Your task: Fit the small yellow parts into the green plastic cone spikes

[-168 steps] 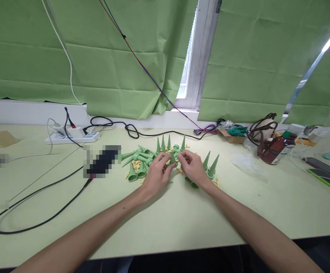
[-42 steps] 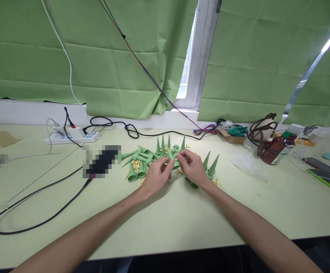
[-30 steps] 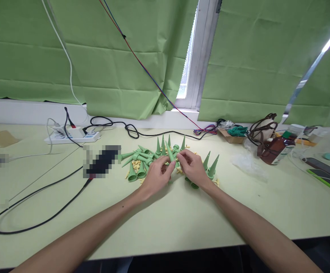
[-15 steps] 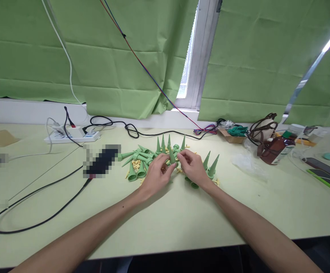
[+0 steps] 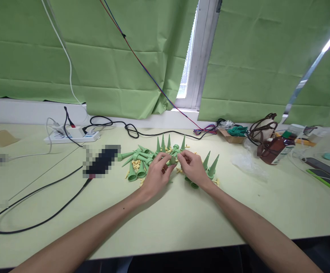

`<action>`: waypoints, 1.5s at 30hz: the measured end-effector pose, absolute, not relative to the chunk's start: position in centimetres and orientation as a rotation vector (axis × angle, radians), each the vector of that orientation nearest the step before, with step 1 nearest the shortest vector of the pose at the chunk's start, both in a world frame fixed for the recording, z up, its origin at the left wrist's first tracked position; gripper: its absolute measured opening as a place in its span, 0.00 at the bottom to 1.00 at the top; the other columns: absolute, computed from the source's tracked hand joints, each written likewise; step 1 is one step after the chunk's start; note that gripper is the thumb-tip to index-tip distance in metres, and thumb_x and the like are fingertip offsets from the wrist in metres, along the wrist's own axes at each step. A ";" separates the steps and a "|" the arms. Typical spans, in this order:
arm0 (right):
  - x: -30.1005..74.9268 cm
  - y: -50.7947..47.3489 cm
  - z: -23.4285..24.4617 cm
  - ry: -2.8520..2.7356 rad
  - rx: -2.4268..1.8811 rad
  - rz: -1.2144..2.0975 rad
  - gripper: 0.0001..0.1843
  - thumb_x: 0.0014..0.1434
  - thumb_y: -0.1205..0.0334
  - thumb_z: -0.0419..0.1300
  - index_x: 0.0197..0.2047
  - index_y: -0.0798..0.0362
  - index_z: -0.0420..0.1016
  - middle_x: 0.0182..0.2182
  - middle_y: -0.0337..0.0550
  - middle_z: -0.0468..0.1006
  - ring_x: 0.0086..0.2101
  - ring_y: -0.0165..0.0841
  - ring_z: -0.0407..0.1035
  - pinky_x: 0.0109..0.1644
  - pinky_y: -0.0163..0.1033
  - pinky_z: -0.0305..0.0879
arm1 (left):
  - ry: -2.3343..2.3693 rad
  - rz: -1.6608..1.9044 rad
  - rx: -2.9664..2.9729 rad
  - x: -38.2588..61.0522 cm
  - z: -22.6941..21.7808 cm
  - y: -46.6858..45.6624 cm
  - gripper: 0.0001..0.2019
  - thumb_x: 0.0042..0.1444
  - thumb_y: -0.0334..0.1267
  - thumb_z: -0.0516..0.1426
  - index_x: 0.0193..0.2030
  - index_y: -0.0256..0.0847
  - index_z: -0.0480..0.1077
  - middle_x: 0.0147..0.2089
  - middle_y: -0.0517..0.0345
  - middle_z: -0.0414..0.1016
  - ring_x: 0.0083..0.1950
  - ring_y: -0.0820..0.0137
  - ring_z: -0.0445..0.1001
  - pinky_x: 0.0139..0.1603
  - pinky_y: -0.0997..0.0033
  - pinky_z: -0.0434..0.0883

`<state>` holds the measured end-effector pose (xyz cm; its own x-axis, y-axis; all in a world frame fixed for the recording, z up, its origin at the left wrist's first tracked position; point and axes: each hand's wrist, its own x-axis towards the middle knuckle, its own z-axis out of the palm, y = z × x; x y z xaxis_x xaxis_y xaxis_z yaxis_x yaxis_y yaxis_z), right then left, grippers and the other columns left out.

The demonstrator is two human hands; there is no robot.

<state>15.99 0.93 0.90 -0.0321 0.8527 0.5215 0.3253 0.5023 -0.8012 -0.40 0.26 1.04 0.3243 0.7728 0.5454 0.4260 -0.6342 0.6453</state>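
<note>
My left hand [image 5: 157, 173] is closed on a green plastic spike [image 5: 172, 160], its thumb and fingers around it; the spike's tip points toward me. Close beside it, my right hand [image 5: 193, 167] pinches a small yellow plastic piece [image 5: 177, 160] at the spike's side, mostly hidden by the fingertips. Left of my hands lies a pile of green hollow cone spikes [image 5: 132, 173] with small yellow pieces [image 5: 136, 165] among them. Several spikes stand point up behind my hands, such as one spike [image 5: 163, 144]. Two more upright spikes [image 5: 213, 167] stand right of my right hand.
A black device [image 5: 102, 161], partly blurred, lies at left with a looping black cable [image 5: 36, 227]. Behind it sits a white power strip [image 5: 72, 136]. At the back right are a cardboard box [image 5: 233, 138], a brown bottle [image 5: 278, 149] and a clear plastic bag [image 5: 250, 165].
The green spike in my left hand has tipped from upright to pointing toward me. Both hands have stayed nearly in place.
</note>
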 end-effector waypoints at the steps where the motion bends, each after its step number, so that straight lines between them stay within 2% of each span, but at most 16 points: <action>1: 16.0 0.9 0.9 -1.606 -1.035 0.580 0.17 0.64 0.51 0.54 0.27 0.52 0.65 0.17 0.33 0.62 0.19 0.27 0.56 0.24 0.34 0.53 | 1.070 1.236 2.214 -0.4 1.0 0.3 0.05 0.64 0.36 0.54 0.42 0.41 0.70 0.47 0.55 0.68 0.27 0.78 0.67 0.29 0.73 0.68; 4: 15.9 0.9 0.9 -1.608 -1.035 0.582 0.17 0.65 0.51 0.54 0.28 0.52 0.66 0.18 0.33 0.62 0.20 0.27 0.56 0.24 0.34 0.53 | 1.090 1.241 2.221 -0.4 1.1 0.3 0.05 0.64 0.37 0.54 0.43 0.42 0.70 0.48 0.55 0.69 0.27 0.77 0.67 0.30 0.72 0.69; 9: 15.9 0.7 1.1 -1.588 -1.032 0.578 0.17 0.65 0.50 0.54 0.29 0.52 0.67 0.18 0.33 0.62 0.19 0.27 0.56 0.24 0.34 0.53 | 1.149 1.251 2.169 -0.4 0.8 0.5 0.11 0.63 0.38 0.55 0.52 0.44 0.66 0.48 0.55 0.70 0.28 0.76 0.69 0.31 0.72 0.68; 12: 15.9 0.6 1.2 -1.555 -1.033 0.595 0.17 0.66 0.49 0.54 0.30 0.52 0.66 0.18 0.32 0.62 0.19 0.26 0.56 0.23 0.34 0.53 | 1.170 1.232 2.109 -0.4 0.9 0.4 0.12 0.64 0.41 0.55 0.52 0.43 0.65 0.48 0.53 0.72 0.27 0.75 0.69 0.29 0.72 0.68; 14: 16.0 0.6 1.2 -1.525 -1.022 0.605 0.17 0.66 0.49 0.54 0.31 0.52 0.66 0.18 0.32 0.62 0.19 0.26 0.57 0.23 0.34 0.54 | 1.172 1.217 2.063 -0.4 1.1 0.3 0.10 0.65 0.44 0.53 0.49 0.43 0.65 0.45 0.54 0.73 0.26 0.75 0.69 0.29 0.72 0.67; 17: 16.0 0.6 1.2 -1.490 -0.994 0.617 0.16 0.66 0.49 0.53 0.32 0.51 0.66 0.19 0.33 0.63 0.19 0.26 0.58 0.23 0.33 0.55 | 1.166 1.206 1.978 -0.4 1.7 -0.1 0.11 0.67 0.48 0.50 0.44 0.42 0.64 0.33 0.60 0.73 0.24 0.74 0.70 0.27 0.73 0.66; 21: 16.0 0.5 1.3 -1.498 -0.957 0.623 0.16 0.67 0.49 0.53 0.32 0.51 0.66 0.20 0.33 0.64 0.19 0.26 0.58 0.24 0.33 0.56 | 1.119 1.156 1.890 -0.3 2.0 -0.2 0.21 0.68 0.53 0.46 0.33 0.41 0.66 0.19 0.63 0.67 0.20 0.72 0.68 0.25 0.73 0.66; 23: 15.9 0.3 1.3 -1.518 -0.938 0.630 0.16 0.67 0.49 0.53 0.33 0.51 0.66 0.20 0.33 0.64 0.19 0.26 0.59 0.24 0.33 0.57 | 1.059 1.059 1.813 -0.2 1.8 -0.1 0.27 0.67 0.57 0.43 0.28 0.39 0.67 0.17 0.61 0.66 0.18 0.72 0.67 0.23 0.72 0.66; 26: 15.9 0.2 1.4 -1.544 -0.919 0.645 0.16 0.67 0.49 0.53 0.33 0.51 0.66 0.21 0.33 0.65 0.20 0.26 0.59 0.25 0.34 0.58 | 0.956 0.945 1.652 -0.2 1.5 0.3 0.31 0.65 0.61 0.42 0.27 0.37 0.69 0.17 0.57 0.68 0.16 0.71 0.67 0.19 0.72 0.65; 32: 15.9 0.2 1.4 -1.590 -0.918 0.651 0.15 0.67 0.50 0.53 0.35 0.51 0.67 0.22 0.34 0.66 0.21 0.27 0.61 0.25 0.33 0.59 | 0.885 0.926 1.512 -0.1 1.7 0.5 0.28 0.62 0.63 0.47 0.28 0.38 0.67 0.18 0.56 0.69 0.18 0.69 0.71 0.18 0.72 0.67; 38: 15.9 0.1 1.5 -1.593 -0.891 0.665 0.14 0.67 0.51 0.53 0.35 0.51 0.67 0.21 0.33 0.66 0.20 0.26 0.60 0.25 0.33 0.57 | 0.865 0.942 1.597 -0.2 1.7 0.1 0.22 0.64 0.58 0.49 0.32 0.40 0.65 0.20 0.59 0.70 0.20 0.69 0.72 0.20 0.72 0.67; 45: 16.0 0.3 1.3 -1.594 -0.935 0.640 0.15 0.66 0.48 0.53 0.35 0.51 0.67 0.21 0.32 0.62 0.19 0.27 0.58 0.24 0.34 0.54 | 0.929 0.978 1.714 -0.4 1.9 0.2 0.17 0.62 0.53 0.54 0.31 0.41 0.64 0.19 0.63 0.71 0.19 0.71 0.69 0.24 0.71 0.67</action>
